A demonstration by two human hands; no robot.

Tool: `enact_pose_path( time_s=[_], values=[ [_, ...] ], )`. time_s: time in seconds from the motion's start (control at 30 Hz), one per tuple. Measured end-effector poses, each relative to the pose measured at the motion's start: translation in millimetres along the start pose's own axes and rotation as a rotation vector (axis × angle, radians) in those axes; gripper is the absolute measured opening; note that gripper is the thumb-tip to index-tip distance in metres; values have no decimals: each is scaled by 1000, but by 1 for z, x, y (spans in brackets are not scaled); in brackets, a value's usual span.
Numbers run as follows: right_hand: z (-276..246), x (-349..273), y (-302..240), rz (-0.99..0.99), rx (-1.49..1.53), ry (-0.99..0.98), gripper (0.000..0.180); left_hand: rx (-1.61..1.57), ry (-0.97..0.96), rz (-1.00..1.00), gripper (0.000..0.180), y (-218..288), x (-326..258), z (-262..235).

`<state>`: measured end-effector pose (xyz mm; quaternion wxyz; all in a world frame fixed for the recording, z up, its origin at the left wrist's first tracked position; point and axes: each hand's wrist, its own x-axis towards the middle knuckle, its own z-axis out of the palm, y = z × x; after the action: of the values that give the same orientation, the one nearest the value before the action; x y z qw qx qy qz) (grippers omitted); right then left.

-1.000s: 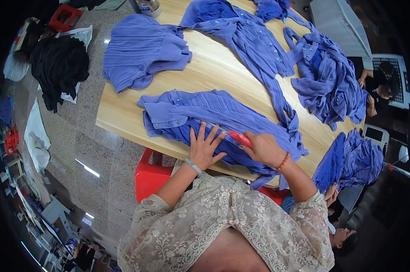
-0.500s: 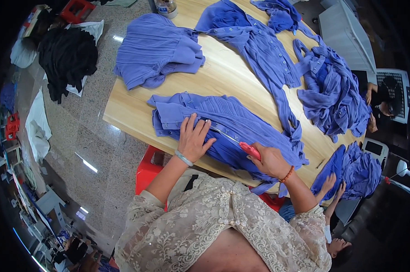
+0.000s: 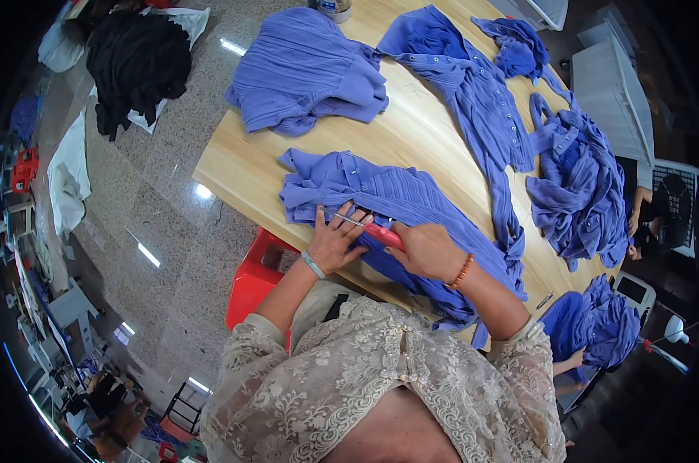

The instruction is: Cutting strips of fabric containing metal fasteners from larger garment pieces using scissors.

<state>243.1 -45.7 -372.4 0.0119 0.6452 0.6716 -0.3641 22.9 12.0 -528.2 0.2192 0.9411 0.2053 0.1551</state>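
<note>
Garment workshop, blue garments (image 3: 473,100) heaped on a long wooden worktable (image 3: 411,147), fabric piles (image 3: 137,62) on floor

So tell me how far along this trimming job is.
Possibly done: a folded blue garment lies apart. In hand: left hand flattens a blue pleated garment while right hand works red-handled scissors on it. Seemingly left: heaped blue garments.

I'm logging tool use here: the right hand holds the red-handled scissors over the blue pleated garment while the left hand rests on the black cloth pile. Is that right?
Not quite. In the head view the left hand lies flat on the blue pleated garment itself, beside the blades. The black cloth pile is on the floor, away from the wooden table. The right hand does hold the red-handled scissors over that garment.
</note>
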Motion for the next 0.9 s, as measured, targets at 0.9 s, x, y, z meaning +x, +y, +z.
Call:
enact_pose_path(
  time_s=[0.9],
  values=[
    [52,-117,24,418,309,400,28,72,107,-154,50,-88,-17,-77]
  ],
)
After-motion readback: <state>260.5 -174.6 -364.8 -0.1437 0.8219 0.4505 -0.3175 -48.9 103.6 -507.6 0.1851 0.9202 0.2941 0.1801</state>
